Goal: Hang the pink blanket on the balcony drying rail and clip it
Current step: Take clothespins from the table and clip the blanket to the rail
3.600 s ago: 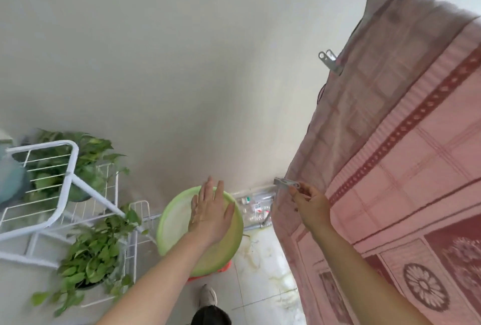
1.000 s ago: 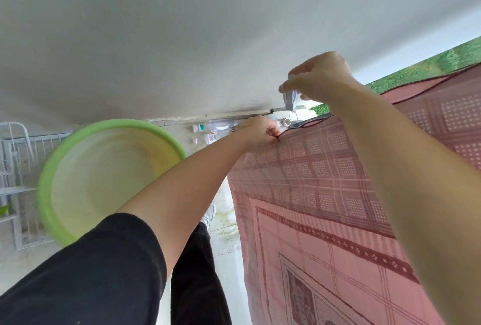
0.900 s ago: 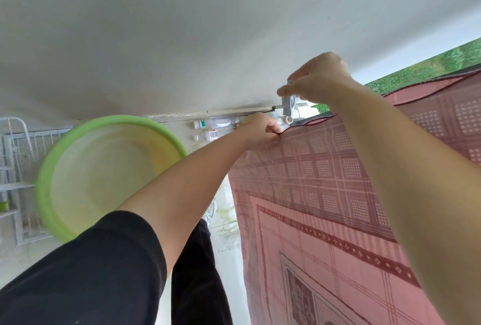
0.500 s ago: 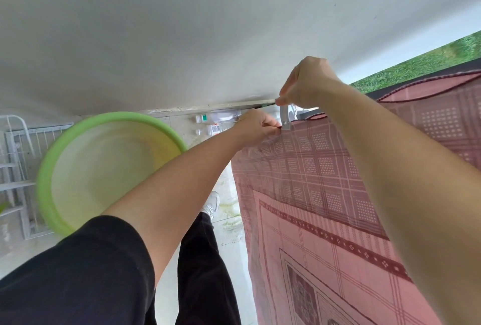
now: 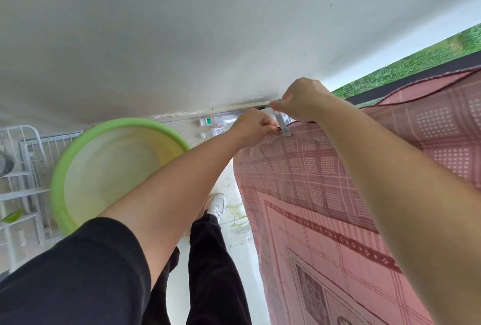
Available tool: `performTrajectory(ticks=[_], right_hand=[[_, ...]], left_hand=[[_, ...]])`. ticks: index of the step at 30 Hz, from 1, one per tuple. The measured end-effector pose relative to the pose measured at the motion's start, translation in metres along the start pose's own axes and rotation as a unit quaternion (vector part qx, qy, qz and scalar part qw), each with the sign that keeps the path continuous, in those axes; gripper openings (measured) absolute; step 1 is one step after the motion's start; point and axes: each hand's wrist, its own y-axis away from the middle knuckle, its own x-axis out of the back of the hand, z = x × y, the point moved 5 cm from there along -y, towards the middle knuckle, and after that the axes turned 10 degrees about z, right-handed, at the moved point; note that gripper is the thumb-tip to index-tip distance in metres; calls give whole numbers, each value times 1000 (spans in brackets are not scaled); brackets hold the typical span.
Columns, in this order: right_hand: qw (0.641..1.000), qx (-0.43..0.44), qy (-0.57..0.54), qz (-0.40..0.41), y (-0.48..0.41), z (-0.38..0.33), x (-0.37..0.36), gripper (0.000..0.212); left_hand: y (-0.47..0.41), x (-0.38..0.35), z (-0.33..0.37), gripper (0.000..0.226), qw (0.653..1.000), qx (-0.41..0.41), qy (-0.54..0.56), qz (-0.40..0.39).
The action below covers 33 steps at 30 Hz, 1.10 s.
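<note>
The pink blanket (image 5: 338, 194), checked with dark red borders, hangs over the drying rail, which it hides, and drops down the right side of the view. At its top left corner my left hand (image 5: 256, 124) pinches the folded edge. Right beside it my right hand (image 5: 302, 102) grips the upper end of a grey clip (image 5: 283, 125), whose jaws sit over the blanket's top edge.
A light green basin (image 5: 78, 158) leans at the left by a white wire rack (image 5: 23, 168). Small bottles (image 5: 208, 121) lie at the foot of the wall. My leg and white shoe (image 5: 216, 202) stand on the tiled floor. Grass (image 5: 416, 61) shows beyond the rail.
My right hand has brought the clip down from above the rail onto the blanket's top edge. My left hand has stayed pinching the corner.
</note>
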Motion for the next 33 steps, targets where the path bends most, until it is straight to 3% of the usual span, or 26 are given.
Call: performTrajectory(ticks=[2,5,10,13,16,20,27,31,33], right_hand=[[999,-1,6,46,7,1,3,44],[989,32,40,140,25,-6,11,39],[965,78,48,245,77,-22,19,40],[953,58,-37,294,126,-22,26,46],[945,16,-106,307,177,-19,37,51],[937,10,-102,334,233,-6,71,53],[880,-10,-111,461,310,16,148,34],[858,8,-85,506,355,24,171,40],[829,33,-103,549,382,31,190,37]], left_hand=[[4,18,5,21,995,-7,-82,55],[18,64,8,31,959,1,-235,156],[64,140,40,40,904,-75,-368,202],[102,181,78,46,873,-98,-419,231],[147,212,125,54,854,-109,-451,236],[195,234,187,57,814,-159,-499,251],[238,225,276,59,796,-235,-481,283],[269,200,322,59,774,-299,-479,285],[283,191,344,59,766,-321,-472,294]])
